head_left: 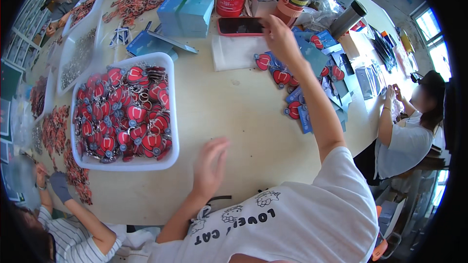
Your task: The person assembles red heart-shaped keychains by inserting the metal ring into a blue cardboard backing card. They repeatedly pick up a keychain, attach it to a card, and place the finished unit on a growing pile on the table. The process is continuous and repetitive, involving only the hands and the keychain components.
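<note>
My left hand (209, 168), slightly blurred, hovers over the tabletop to the right of a white tray (127, 166); its fingers are stretched out and hold nothing. Red and silver keyrings (124, 112) with metal rings fill the tray in a heap. My right arm reaches far forward, and my right hand (282, 41) is beside the right end of a phone (240, 27) in a red case. Its fingers are curled together; whatever they hold, if anything, is hidden. Under and beside that forearm lie blue cards (319, 58) with red keyrings on them.
A stack of blue cards (185, 14) stands behind the tray, near a red pen cup (231, 1). White plastic sleeves (236, 52) lie below the phone. An orange bottle (291, 2) and a steel flask (347, 19) stand behind. Other people sit left and right.
</note>
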The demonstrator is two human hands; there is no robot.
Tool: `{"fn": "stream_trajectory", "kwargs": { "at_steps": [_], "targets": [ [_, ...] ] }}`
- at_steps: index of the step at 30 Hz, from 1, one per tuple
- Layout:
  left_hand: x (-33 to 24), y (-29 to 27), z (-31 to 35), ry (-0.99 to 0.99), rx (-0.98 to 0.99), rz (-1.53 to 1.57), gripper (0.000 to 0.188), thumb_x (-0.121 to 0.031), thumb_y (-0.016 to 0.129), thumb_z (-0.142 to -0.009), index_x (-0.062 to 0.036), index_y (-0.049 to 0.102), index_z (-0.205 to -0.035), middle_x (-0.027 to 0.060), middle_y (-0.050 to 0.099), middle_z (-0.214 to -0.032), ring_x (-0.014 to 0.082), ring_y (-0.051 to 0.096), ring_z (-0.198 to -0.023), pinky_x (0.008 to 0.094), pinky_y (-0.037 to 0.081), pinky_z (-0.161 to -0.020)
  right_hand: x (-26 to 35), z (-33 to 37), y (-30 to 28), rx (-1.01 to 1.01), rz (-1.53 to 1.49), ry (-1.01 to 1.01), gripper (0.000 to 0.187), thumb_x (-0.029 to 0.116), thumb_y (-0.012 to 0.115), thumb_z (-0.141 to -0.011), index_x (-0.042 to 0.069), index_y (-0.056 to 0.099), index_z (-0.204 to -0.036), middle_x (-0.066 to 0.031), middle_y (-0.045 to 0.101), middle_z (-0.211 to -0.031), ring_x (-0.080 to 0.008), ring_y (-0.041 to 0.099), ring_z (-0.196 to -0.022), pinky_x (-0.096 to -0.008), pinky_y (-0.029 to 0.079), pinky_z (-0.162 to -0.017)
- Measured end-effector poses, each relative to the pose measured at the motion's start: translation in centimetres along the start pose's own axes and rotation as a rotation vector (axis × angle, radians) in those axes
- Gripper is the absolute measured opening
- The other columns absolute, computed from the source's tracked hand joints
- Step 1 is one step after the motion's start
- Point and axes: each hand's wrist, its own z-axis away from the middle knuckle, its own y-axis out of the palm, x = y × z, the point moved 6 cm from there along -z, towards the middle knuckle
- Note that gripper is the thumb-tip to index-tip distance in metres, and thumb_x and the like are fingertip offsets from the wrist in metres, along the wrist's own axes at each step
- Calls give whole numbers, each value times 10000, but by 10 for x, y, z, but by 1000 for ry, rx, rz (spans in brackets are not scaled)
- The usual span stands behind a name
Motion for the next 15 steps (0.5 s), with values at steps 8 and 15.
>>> {"fn": "stream_trajectory", "kwargs": {
  "at_steps": [8,15],
  "targets": [
    [58,46,-162,8,-390,-93,695,-148,632,-853,105,245,-1371,372,241,-1389,499,198,-1335,470,237,-1100,-49,10,15,368,346,212,381,266,599,-835,-92,534,-947,-306,627,-893,-428,635,-867,-461,510,-799],
    [89,53,-243,-486,-280,-103,518,-102,709,-749,140,514,-1165,257,586,-1131,333,593,-1040,416,494,-842,-53,26,28,511,497,95,279,164,655,-751,-62,639,-912,-198,665,-902,-329,671,-854,-402,509,-779]
  ]
}}
